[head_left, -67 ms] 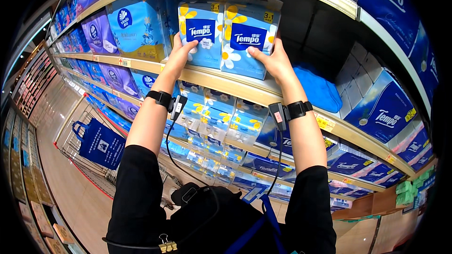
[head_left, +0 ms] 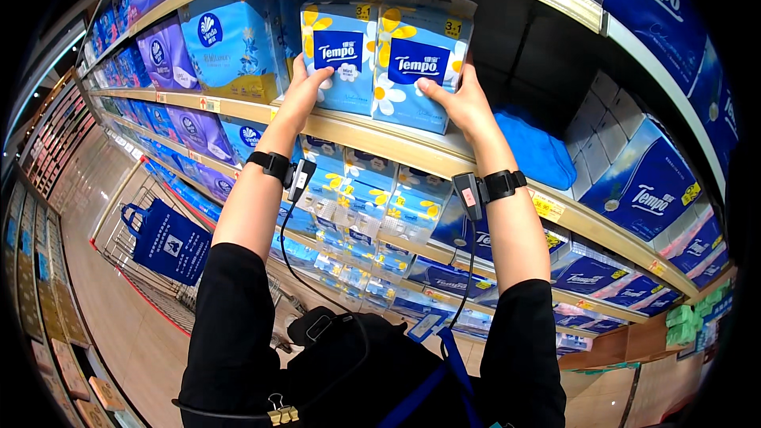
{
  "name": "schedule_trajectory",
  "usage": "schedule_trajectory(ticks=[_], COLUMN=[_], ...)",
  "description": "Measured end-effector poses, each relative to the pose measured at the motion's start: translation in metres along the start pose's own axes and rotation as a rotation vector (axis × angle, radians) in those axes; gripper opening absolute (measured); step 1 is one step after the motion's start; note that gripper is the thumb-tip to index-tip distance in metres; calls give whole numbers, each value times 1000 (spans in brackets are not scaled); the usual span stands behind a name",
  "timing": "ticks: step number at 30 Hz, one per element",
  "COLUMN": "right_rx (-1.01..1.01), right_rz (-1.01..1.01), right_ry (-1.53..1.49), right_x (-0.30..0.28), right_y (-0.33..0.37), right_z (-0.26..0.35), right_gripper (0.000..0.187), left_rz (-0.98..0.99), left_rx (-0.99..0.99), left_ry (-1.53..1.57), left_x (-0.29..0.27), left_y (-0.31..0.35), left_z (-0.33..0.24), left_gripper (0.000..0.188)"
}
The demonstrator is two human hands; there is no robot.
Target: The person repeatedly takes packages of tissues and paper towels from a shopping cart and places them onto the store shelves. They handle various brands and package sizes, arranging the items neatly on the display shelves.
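Two light blue tissue packs with white and yellow daisies stand side by side at the front of a shelf (head_left: 380, 136), their clear wrap gathered on top. On the outer side of the left tissue pack (head_left: 342, 54) my left hand (head_left: 298, 97) is closed, its thumb across the front. My right hand (head_left: 465, 105) grips the right tissue pack (head_left: 414, 67) the same way, thumb on the front and fingers behind its right side. Both packs look upright and touch or nearly touch each other. The fingers behind them are mostly hidden. Each wrist wears a black strap with a small cabled box.
Left of the packs stand a large blue tissue pack (head_left: 230, 47) and purple ones (head_left: 166, 55). A blue plastic bundle (head_left: 533, 150) and a dark blue carton (head_left: 646, 186) lie to the right. Down left, a shopping cart (head_left: 143, 281) carries a blue bag (head_left: 170, 244). More shelves rise above and below.
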State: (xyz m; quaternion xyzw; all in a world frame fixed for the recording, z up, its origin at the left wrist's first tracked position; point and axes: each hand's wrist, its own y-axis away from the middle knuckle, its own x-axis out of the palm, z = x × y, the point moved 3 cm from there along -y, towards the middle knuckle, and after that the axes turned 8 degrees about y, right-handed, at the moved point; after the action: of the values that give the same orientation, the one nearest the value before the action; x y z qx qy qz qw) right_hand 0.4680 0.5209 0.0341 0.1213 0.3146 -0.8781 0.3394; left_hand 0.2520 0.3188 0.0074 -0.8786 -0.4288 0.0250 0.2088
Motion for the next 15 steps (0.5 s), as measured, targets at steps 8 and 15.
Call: schedule_trajectory(ticks=[8,15], right_rx=[34,70], right_rz=[-40,-3], right_ry=[-3,-45], right_x=[-1,-6], right_y=[5,1], right_z=[10,11], right_gripper=[85,82], left_rz=[-70,-76], left_rx=[-20,20], left_ry=[-94,-15], left_x=[-3,-5], left_y=[-9,-11], left_z=[7,10], left_gripper=[80,80])
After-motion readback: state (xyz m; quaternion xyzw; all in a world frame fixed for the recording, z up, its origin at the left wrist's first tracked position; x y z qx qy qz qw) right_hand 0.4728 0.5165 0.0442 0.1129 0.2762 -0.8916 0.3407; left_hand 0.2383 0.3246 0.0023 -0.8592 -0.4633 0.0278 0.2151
